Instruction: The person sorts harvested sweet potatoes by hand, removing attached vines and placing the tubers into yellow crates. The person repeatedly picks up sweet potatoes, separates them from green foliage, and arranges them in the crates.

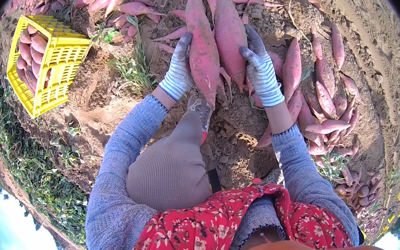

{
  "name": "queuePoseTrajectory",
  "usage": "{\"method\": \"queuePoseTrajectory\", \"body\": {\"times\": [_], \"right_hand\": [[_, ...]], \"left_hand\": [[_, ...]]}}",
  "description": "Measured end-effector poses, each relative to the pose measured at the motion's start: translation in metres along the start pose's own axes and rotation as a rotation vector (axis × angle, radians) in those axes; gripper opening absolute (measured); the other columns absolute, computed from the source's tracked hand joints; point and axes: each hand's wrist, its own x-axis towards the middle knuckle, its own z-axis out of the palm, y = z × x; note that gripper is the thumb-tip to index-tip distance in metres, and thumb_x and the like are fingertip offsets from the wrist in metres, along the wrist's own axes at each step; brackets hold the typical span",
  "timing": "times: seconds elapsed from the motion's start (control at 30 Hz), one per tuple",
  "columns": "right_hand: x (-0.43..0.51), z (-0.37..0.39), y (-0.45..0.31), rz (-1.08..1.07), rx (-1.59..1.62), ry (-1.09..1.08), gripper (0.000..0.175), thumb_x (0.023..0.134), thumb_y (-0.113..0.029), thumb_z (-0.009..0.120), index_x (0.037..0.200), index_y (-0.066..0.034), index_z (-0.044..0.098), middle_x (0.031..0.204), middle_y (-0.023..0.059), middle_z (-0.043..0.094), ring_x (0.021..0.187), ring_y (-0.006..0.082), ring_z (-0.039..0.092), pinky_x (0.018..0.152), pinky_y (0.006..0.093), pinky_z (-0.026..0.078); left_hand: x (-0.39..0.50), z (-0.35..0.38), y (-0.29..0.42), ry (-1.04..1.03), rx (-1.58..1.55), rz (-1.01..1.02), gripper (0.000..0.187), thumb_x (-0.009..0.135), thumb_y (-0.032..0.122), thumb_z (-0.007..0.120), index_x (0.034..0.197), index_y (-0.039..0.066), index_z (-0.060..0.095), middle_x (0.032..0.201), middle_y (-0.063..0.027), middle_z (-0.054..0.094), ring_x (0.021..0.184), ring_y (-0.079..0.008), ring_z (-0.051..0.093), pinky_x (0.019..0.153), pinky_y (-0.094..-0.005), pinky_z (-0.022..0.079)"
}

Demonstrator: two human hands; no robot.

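Two large pink-skinned sweet potatoes stand out side by side between my hands. My left hand (179, 67), in a blue-and-white striped glove with a grey palm, is on the outer side of the left sweet potato (202, 48). Along the right side of the other big sweet potato (230, 38) lies my right hand (261, 65), gloved the same way, its thumb and fingers against the skin. The undersides of both roots and some of my fingertips are hidden. Below them, smaller sweet potatoes and the dry soil (230, 128) show.
A yellow plastic crate (68, 62) holding sweet potatoes stands on the soil at the upper left. More sweet potatoes (326, 98) lie heaped to the right, and others (137, 9) spread across the top. A weed clump (137, 69) grows near my left hand. My shoe (202, 111) is just below.
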Motion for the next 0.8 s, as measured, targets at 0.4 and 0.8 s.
{"method": "queuePoseTrajectory", "body": {"times": [0.4,0.8], "right_hand": [[0.004,0.014,0.007,-0.005,0.002,0.052,0.087,0.078,-0.017,0.072,0.148,0.0038,0.025,0.148,0.0184,0.036,0.136,0.0266,0.035,0.114,0.0363,0.028],[0.224,-0.051,-0.024,-0.183,-1.473,0.348,0.084,0.075,-0.033,0.075,0.141,-0.0013,0.034,0.139,0.0283,0.041,0.124,0.0412,0.049,0.101,0.043,0.045]], "left_hand": [[-0.004,-0.015,0.002,0.024,-0.081,-0.033,0.076,0.085,0.051,0.067,0.144,0.011,0.039,0.139,-0.0102,0.05,0.126,-0.0287,0.049,0.109,-0.0469,0.038],[-0.016,-0.098,0.026,0.26,-0.212,0.166,0.077,0.087,0.07,0.046,0.131,0.007,0.051,0.116,-0.0165,0.061,0.105,-0.0319,0.059,0.099,-0.0504,0.045]]}}
